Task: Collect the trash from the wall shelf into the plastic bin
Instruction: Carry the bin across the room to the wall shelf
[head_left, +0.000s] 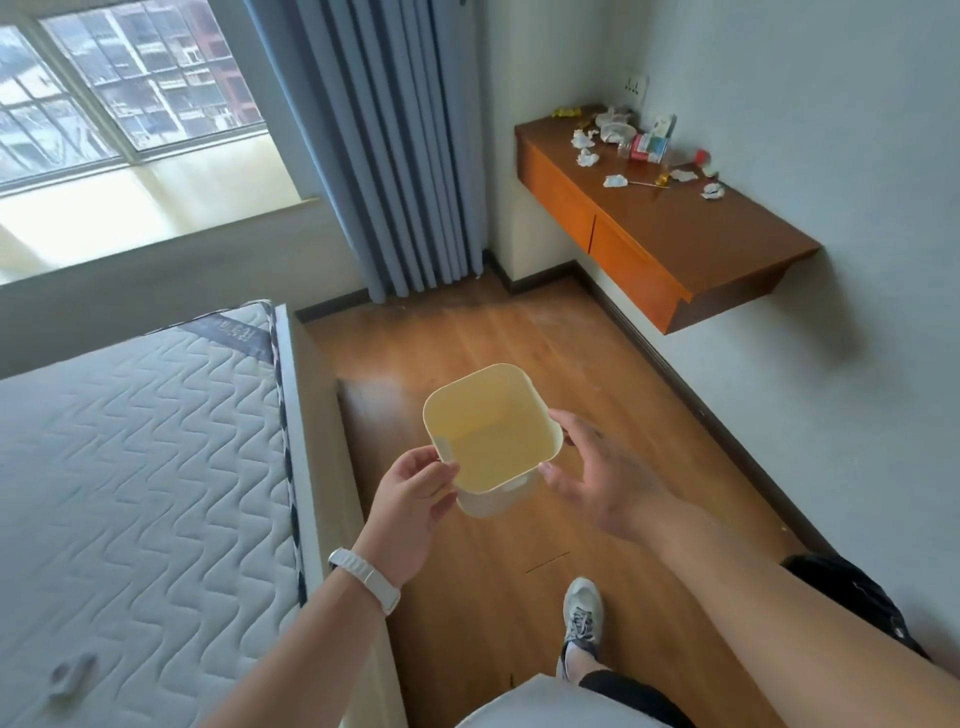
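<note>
**Head view**

1. Position of the task items. The plastic bin (485, 410) is held in the air over the wooden floor (519, 332), between the mattress (130, 441) and the wall. It is upright, its mouth faces the camera, and it holds nothing. The wall shelf (701, 234) is mounted ahead on the right, well apart from the bin. The trash lies on the far half of the shelf: crumpled tissues (585, 157), a clear plastic container (615, 127), a small printed carton (649, 147) and thin sticks that are too small to identify.

2. State of the hands. The left hand (415, 493) grips the near-left corner of the bin, with the thumb over the rim beside a handle slot and the fingers curled round the outer wall. The right hand (597, 467) is spread with straight fingers at the bin's right wall. It holds nothing, and motion blur prevents confirming contact.

3. Handling assessment.
   - The bin appears light and rigid, with thin smooth walls. One hand at the rim or a handle slot should carry it, which would free the other hand for picking.
   - The tissues are probably soft and nearly weightless. Pinch each from above.
   - The clear container looks thin and easily crushed. Take it by the sides with light pressure.
   - The carton stands near the wall. Grasp it across its faces.

4. Progress. No trash is collected yet.
</note>
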